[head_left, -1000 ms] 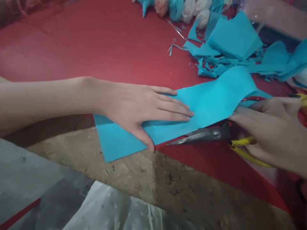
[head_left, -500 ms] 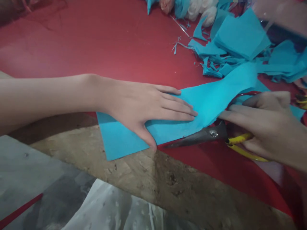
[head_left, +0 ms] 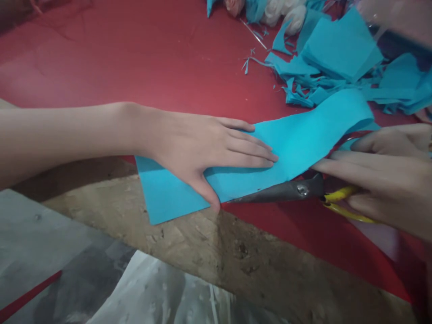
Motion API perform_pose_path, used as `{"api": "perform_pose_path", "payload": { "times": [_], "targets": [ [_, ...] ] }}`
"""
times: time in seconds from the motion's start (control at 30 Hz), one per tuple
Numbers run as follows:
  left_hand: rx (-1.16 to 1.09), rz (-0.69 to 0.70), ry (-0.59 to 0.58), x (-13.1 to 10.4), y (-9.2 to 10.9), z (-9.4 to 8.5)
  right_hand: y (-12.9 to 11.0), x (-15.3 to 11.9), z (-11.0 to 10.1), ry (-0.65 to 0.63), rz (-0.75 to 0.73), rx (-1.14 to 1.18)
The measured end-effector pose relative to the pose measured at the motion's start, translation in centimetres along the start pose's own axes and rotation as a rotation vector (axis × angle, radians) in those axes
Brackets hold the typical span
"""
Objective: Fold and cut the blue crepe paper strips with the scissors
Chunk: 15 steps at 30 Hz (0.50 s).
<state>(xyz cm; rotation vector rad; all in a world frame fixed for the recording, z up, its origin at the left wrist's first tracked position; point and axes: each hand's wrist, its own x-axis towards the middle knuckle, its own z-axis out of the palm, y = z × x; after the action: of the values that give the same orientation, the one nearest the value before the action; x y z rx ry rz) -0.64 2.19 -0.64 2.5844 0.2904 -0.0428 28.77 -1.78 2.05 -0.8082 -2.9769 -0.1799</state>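
A bright blue strip (head_left: 303,135) of what looks like soft paper lies across the table edge, its right part curled over in a loop. My left hand (head_left: 202,144) presses flat on it, fingers stretched to the right and thumb spread at the lower edge. At the right, my right hand (head_left: 388,171) has its fingers bent around the strip's far end; the fingertips are partly hidden. Beneath that hand lie scissors (head_left: 283,191) with dark blades and yellow handles, blades pointing left along the strip's lower edge.
Blue offcuts (head_left: 303,85) and a stack of cut blue pieces (head_left: 342,49) lie at the upper right. White rolled flowers (head_left: 295,19) are behind them. A thin stick (head_left: 253,33) lies nearby. The red table cover (head_left: 135,58) leaves a wooden edge (head_left: 189,243) bare.
My right hand has moved right, and the strip's loop has shifted right with it. The scissors have turned slightly, lying closer along the strip's edge. My left hand stays put.
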Motion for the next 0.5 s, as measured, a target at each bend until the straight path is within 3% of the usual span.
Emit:
{"api": "perform_pose_path", "payload": {
  "times": [0.2,0.33,0.5],
  "targets": [
    [0.002,0.013,0.003,0.0,0.0,0.1,-0.3,0.1,-0.4,-0.029,-0.081,-0.131],
    [0.039,0.081,0.065,-0.1,-0.1,0.2,-0.5,-0.5,0.0,-0.079,0.006,-0.169],
    [0.026,0.047,0.011,0.0,-0.2,0.2,-0.4,-1.3,0.1,-0.117,0.093,-0.141]
  ]
}}
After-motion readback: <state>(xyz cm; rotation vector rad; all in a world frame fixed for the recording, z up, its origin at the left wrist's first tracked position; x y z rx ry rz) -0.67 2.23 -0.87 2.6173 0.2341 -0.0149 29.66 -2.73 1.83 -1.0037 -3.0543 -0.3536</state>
